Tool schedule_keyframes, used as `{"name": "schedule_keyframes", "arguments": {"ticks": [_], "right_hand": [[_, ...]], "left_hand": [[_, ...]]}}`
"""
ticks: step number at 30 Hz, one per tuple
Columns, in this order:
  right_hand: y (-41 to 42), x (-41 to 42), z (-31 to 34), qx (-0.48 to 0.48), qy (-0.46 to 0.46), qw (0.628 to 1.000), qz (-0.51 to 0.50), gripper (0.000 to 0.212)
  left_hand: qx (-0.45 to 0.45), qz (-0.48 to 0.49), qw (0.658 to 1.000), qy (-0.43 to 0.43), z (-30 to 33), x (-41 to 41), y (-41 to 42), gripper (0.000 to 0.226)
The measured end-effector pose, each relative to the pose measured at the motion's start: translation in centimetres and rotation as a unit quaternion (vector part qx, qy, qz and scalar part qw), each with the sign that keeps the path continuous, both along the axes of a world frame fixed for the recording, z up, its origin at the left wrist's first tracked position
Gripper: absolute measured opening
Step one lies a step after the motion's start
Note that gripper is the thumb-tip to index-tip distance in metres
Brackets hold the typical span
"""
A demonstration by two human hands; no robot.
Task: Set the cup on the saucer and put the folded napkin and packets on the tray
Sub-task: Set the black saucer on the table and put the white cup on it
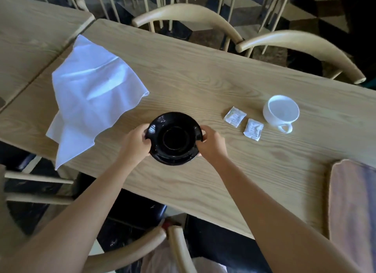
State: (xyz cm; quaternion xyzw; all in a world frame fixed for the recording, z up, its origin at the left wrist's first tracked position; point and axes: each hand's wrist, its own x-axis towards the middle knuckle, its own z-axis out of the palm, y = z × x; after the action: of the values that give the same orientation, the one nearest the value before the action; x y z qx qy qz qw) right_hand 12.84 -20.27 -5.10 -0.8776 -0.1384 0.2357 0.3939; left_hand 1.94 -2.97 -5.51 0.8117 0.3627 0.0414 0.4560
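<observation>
Head view: wooden table (pixel 203 79), chequered floor (pixel 301 12).

A long pale wooden tabletop (pixel 203 79) with strong grain runs across the view, and a second table (pixel 30 38) of the same wood sits just beside its left end. Light wooden chairs with curved backs (pixel 189 13) line the far side (more stand behind them). The floor (pixel 305 8) is a dark-and-light geometric pattern, mostly in shadow.
</observation>
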Motion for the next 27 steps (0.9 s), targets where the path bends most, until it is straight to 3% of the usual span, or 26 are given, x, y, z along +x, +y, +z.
{"name": "schedule_keyframes", "arguments": {"ticks": [5,8,14,23,27], "right_hand": [[-8.7,-0.1,1.0,0.079,0.036,0.994,-0.072,0.044],[-14.8,-0.8,1.1,0.089,0.051,0.988,-0.115,0.049],[-23.3,-2.3,-0.4,0.046,0.044,0.980,-0.187,0.058],[-27.3,-3.8,-1.4,0.035,0.045,0.982,-0.180,0.070],[-27.8,-4.3,-1.8,0.042,0.043,0.981,-0.187,0.060]], "left_hand": [[-0.144,0.004,0.988,-0.062,0.7,0.7,-6.4,0.052],[-0.186,-0.014,0.981,-0.059,0.2,0.8,-11.4,0.051],[-0.213,-0.064,0.974,-0.035,-1.1,0.7,-19.3,0.040],[-0.193,-0.097,0.977,-0.005,-1.8,0.0,-23.1,0.043],[-0.191,-0.097,0.977,0.003,-2.0,-0.4,-23.5,0.045]]}}
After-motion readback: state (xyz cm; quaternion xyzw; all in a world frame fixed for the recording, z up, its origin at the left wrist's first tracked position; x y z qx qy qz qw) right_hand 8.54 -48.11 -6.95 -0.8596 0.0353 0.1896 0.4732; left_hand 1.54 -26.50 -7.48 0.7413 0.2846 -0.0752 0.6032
